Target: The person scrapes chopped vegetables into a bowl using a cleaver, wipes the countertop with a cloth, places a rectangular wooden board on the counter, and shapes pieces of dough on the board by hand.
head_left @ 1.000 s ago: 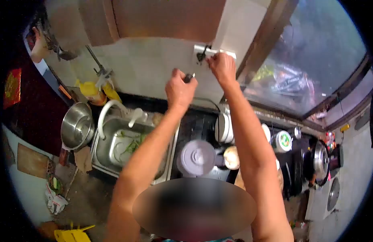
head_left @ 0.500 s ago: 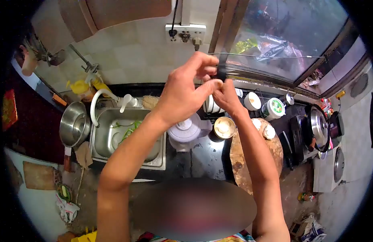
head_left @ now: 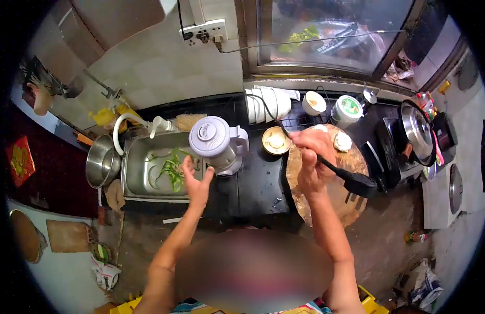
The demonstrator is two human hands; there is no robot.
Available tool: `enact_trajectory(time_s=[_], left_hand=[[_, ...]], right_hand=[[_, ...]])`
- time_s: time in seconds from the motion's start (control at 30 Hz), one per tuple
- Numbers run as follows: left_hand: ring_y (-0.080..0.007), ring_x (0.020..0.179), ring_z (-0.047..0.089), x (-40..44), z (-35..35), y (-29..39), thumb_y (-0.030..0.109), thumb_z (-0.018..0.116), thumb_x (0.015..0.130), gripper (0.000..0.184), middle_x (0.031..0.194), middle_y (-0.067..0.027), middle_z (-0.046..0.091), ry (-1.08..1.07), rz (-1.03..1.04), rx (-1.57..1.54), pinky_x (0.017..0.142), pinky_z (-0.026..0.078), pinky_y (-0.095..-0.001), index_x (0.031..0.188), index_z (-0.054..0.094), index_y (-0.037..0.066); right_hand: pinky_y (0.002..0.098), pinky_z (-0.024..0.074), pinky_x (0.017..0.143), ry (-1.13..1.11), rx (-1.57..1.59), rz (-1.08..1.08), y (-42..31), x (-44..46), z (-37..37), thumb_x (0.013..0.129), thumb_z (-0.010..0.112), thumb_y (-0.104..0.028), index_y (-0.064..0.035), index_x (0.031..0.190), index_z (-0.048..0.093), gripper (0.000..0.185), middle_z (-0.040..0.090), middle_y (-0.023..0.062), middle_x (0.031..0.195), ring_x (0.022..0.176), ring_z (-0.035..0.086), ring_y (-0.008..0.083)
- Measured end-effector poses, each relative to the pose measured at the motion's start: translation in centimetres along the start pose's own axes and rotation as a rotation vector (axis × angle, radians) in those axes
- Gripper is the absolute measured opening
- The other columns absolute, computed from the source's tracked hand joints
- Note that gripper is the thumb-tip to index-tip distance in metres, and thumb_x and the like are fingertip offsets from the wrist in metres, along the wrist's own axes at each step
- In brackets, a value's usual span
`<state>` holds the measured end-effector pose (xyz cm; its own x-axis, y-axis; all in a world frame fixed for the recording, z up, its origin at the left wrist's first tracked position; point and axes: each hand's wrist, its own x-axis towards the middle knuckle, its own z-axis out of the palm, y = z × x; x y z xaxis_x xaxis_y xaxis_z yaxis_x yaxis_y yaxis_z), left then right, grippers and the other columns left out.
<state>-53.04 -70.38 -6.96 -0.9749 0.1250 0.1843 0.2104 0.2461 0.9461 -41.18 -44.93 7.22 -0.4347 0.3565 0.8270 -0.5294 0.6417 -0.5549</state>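
My right hand (head_left: 315, 165) is closed around a black power cord above the round wooden chopping board. The cord's thick plug (head_left: 360, 184) hangs out on the right side of the hand, its prongs pointing down. My left hand (head_left: 197, 183) holds nothing; its fingers are apart beside the base of a blender (head_left: 209, 137) with a pale lavender lid and handle. Whether the left fingertips touch the blender, I cannot tell. Near my right hand sits a small bowl (head_left: 276, 141) with pale contents. A white lump (head_left: 342, 141) lies on the chopping board (head_left: 305, 201).
Left of the blender is a steel sink (head_left: 132, 195) with green peppers (head_left: 172, 170) in it. Steel bowls (head_left: 101, 162) stand beside it. White bowls (head_left: 268, 104) and a white tub (head_left: 348, 110) line the back. A lidded pan (head_left: 414, 125) sits at the right. A wall socket (head_left: 203, 32) holds plugs.
My hands were together, raised near the window with a black item between them. Now they are apart and lower: the left is down by the blender, the right holds the cord over the board.
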Motion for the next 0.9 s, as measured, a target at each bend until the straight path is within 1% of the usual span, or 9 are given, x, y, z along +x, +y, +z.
enact_trajectory(time_s=[0.13,0.23,0.3,0.43,0.53,0.63,0.67,0.8,0.9], left_hand=[[-0.0294,0.130,0.033,-0.2,1.6,-2.9,0.027,0.079,0.071,0.093,0.138,-0.0202,0.035,0.037,-0.043,-0.021,0.108,0.024,-0.0398,0.139,0.024,-0.003],[-0.0299,0.130,0.032,0.3,2.6,-2.2,0.023,0.081,0.068,0.095,0.138,-0.0202,0.034,0.038,-0.033,-0.009,0.109,0.023,-0.0386,0.139,0.023,-0.004],[-0.0300,0.130,0.032,1.0,3.1,-2.4,0.020,0.081,0.067,0.095,0.139,-0.0200,0.034,-0.008,0.063,-0.009,0.109,0.023,-0.0381,0.139,0.023,-0.005],[-0.0279,0.128,0.035,1.4,3.3,-0.9,0.014,0.080,0.067,0.090,0.136,-0.0185,0.037,0.005,-0.010,-0.099,0.108,0.025,-0.0378,0.137,0.026,-0.005],[-0.0280,0.127,0.037,1.3,3.3,-1.5,0.013,0.080,0.068,0.088,0.135,-0.0183,0.039,0.046,-0.007,-0.062,0.107,0.025,-0.0374,0.136,0.027,-0.004],[-0.0279,0.127,0.037,1.8,3.4,-2.2,0.013,0.080,0.068,0.089,0.135,-0.0183,0.039,0.024,-0.012,-0.115,0.107,0.027,-0.0381,0.137,0.027,-0.003],[-0.0269,0.128,0.037,1.9,3.1,-2.0,0.013,0.080,0.069,0.089,0.136,-0.0174,0.039,-0.001,-0.028,-0.124,0.105,0.029,-0.0386,0.138,0.026,-0.002],[-0.0253,0.125,0.040,3.1,1.8,-3.4,0.010,0.080,0.068,0.089,0.136,-0.0152,0.039,-0.161,-0.055,-0.232,0.103,0.033,-0.0382,0.138,0.026,-0.001],[-0.0237,0.122,0.043,5.8,-0.3,-4.2,0.006,0.078,0.066,0.088,0.134,-0.0128,0.042,-0.378,-0.072,-0.257,0.102,0.034,-0.0373,0.138,0.028,0.000]], right_hand=[[0.0306,0.0434,0.067,-0.032,-0.023,0.386,-0.9,-5.3,-0.1,0.088,0.059,-0.014,-0.0047,0.088,0.067,0.012,0.061,0.0074,0.081,0.074,0.056,0.0208],[0.0327,0.0475,0.083,-0.009,0.277,0.867,1.2,-9.4,3.2,0.087,0.061,-0.015,-0.0028,0.108,0.062,0.024,0.065,0.0140,0.095,0.094,0.062,0.0239],[0.0330,0.0448,0.092,-0.283,0.076,1.057,3.7,-10.8,4.9,0.089,0.059,-0.017,-0.0015,0.120,0.056,0.035,0.062,0.0193,0.112,0.108,0.059,0.0274],[0.0373,0.0391,0.097,-0.320,-0.079,0.995,7.0,-10.0,8.2,0.095,0.046,-0.032,0.0011,0.122,0.053,0.043,0.054,0.0228,0.124,0.115,0.052,0.0347],[0.0303,0.0460,0.075,-0.342,0.037,1.053,10.2,-9.9,10.3,0.096,0.043,-0.043,-0.0050,0.122,0.054,0.048,0.061,0.0100,0.095,0.084,0.057,0.0172],[0.0297,0.0447,0.070,-0.394,-0.070,1.032,11.5,-10.5,11.2,0.096,0.041,-0.046,-0.0054,0.121,0.054,0.050,0.059,0.0081,0.091,0.082,0.055,0.0163],[0.0409,0.0378,0.096,-0.386,-0.004,1.100,10.6,-10.0,11.0,0.096,0.039,-0.037,-0.0009,0.121,0.052,0.046,0.054,0.0238,0.120,0.114,0.050,0.0381],[0.0408,0.0362,0.098,-0.325,0.030,1.130,9.8,-12.0,11.1,0.096,0.041,-0.037,0.0014,0.126,0.044,0.049,0.052,0.0250,0.122,0.116,0.048,0.0388],[0.0296,0.0429,0.078,-0.207,-0.091,0.930,8.9,-14.8,12.1,0.098,0.042,-0.034,-0.0017,0.120,0.049,0.040,0.054,0.0063,0.094,0.082,0.052,0.0156]])
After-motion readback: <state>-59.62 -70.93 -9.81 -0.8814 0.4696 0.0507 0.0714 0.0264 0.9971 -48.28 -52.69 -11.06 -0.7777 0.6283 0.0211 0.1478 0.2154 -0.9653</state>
